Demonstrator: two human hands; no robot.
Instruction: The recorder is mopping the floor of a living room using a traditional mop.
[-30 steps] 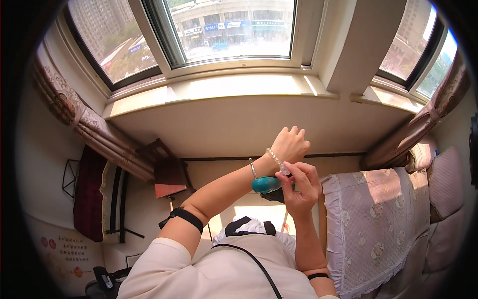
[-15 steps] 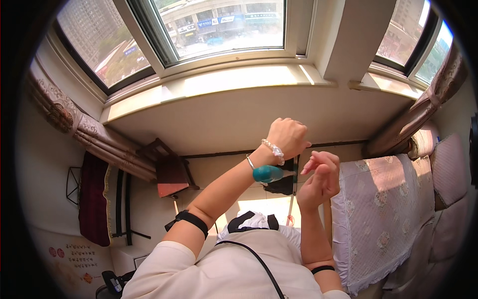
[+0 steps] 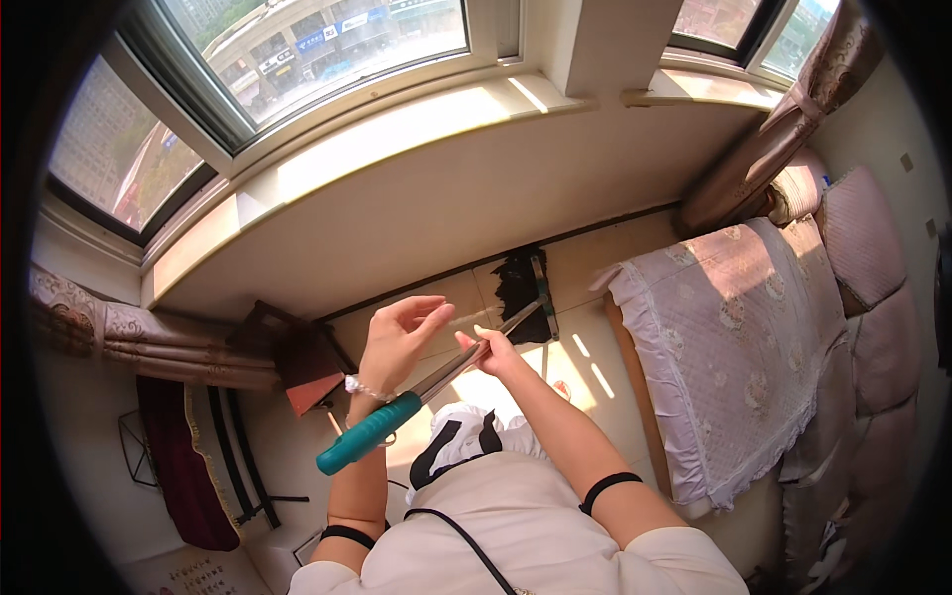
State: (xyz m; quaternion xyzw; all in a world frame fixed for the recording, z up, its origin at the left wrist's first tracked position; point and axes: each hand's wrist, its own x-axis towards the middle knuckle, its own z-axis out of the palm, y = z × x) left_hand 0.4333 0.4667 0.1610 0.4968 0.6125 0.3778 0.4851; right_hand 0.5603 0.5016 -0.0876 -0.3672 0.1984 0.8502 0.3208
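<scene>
A long-handled tool with a teal grip (image 3: 369,434) and a metal shaft (image 3: 451,375) slants from the lower left toward the floor. Its far end meets a narrow crossbar head (image 3: 543,297), beside dark, ragged-edged material (image 3: 519,288); whether it is a mop or a squeegee is unclear. My right hand (image 3: 491,352) is wrapped round the shaft, thumb pointing up and left. Just above the shaft, my left hand (image 3: 400,342) is open, fingers and thumb apart, holding nothing. A beaded bracelet (image 3: 367,387) circles the left wrist, and the teal grip crosses in front of that forearm.
A bed with a quilted floral cover (image 3: 734,327) stands on the right. Under the window sill (image 3: 387,134) runs the wall. At left are a dark wooden chair (image 3: 307,367), a gathered curtain (image 3: 159,337) and a maroon cloth (image 3: 178,466).
The view has shifted, swinging the tool's teal grip toward the lower left and showing its shaft lengthwise. My left hand has opened and lowered; my right hand has moved left and grips the shaft.
</scene>
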